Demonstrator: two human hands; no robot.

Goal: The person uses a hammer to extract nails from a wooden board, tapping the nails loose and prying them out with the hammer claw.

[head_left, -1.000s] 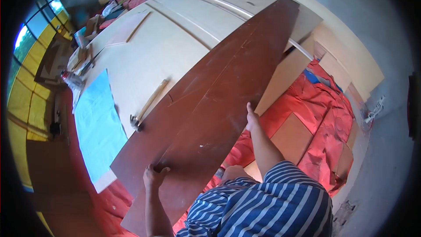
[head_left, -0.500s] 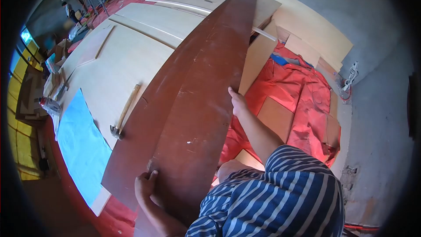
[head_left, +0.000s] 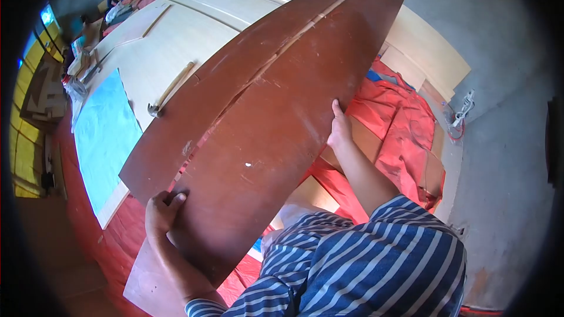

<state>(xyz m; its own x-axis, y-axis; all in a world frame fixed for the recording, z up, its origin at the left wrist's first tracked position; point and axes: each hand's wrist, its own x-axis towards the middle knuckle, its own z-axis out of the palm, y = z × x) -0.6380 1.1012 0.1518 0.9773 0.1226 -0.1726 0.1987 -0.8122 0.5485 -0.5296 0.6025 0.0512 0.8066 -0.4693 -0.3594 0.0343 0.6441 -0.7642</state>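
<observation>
Beside a grey wall (head_left: 493, 135) and red sheeting (head_left: 405, 126), a pale counter (head_left: 217, 40) with a hammer (head_left: 174, 86) lying on it and a blue sheet (head_left: 106, 141) at its near left corner. Held aslant past the counter's near edge: one front brown board (head_left: 282, 123), with the left hand (head_left: 161, 215) partly closed round its left edge, the right hand (head_left: 339, 129) likewise on its right edge, thumbs on top and fingers mostly hidden. Over the counter, between hammer and held board, one rear brown board (head_left: 202, 103), with a narrow gap along its right side.
</observation>
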